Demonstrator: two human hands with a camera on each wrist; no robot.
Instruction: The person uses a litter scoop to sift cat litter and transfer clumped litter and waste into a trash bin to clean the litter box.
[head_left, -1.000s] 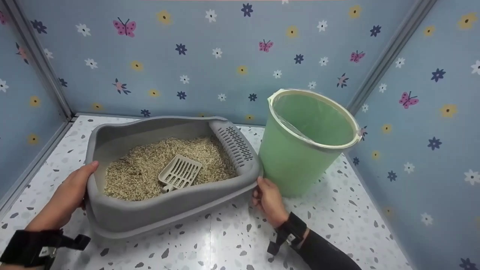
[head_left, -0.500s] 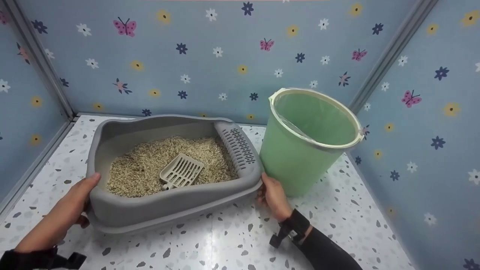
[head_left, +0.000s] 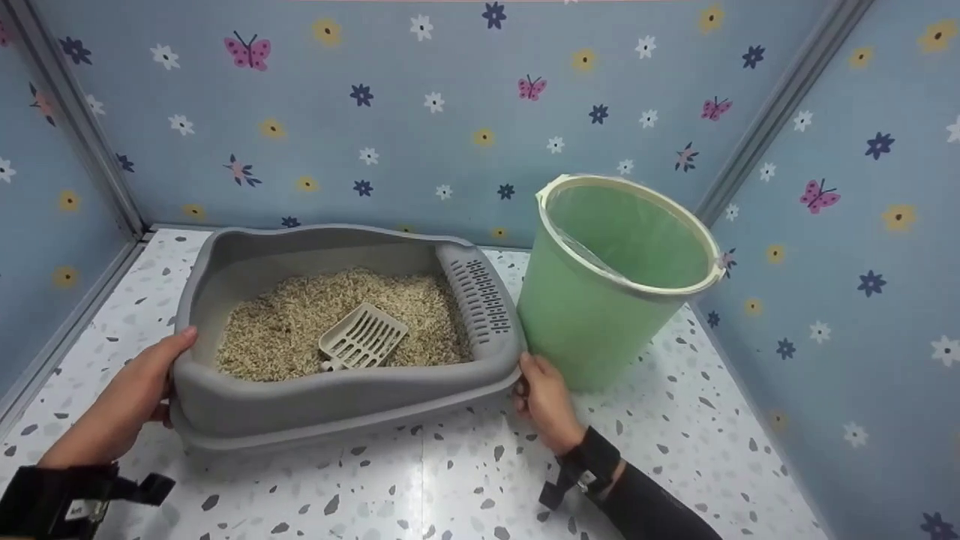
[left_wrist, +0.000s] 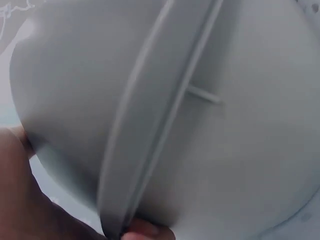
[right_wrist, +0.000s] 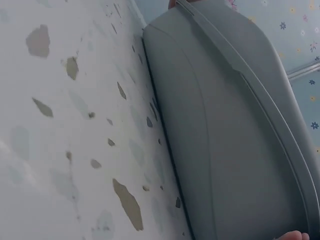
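A grey cat litter box (head_left: 300, 409) stands on the speckled surface, holding a bed of tan pellet litter (head_left: 270, 337). On the litter lies a beige slotted litter scoop (head_left: 364, 337). My left hand (head_left: 135, 394) grips the box's left side, thumb at the upper rim; in the left wrist view its fingertips (left_wrist: 147, 230) curl beneath the protruding grey edge of the box wall (left_wrist: 75, 90). At the front right corner, my right hand (head_left: 547, 401) holds the box's outer edge, its fingers bent underneath. Only a fingertip (right_wrist: 294, 235) of it shows in the right wrist view.
Close to the box's right end stands a tall green bin (head_left: 577, 337) with a cream rim and a clear plastic liner. Blue flowered panels (head_left: 420, 150) enclose the back and both sides, joined by grey metal posts (head_left: 780, 97). White speckled surface (head_left: 450, 480) extends in front.
The litter box has shifted back, its left front end most, so it sits straighter along the back panel. Both hands have kept their hold. The bin and the scoop on the litter look unchanged.
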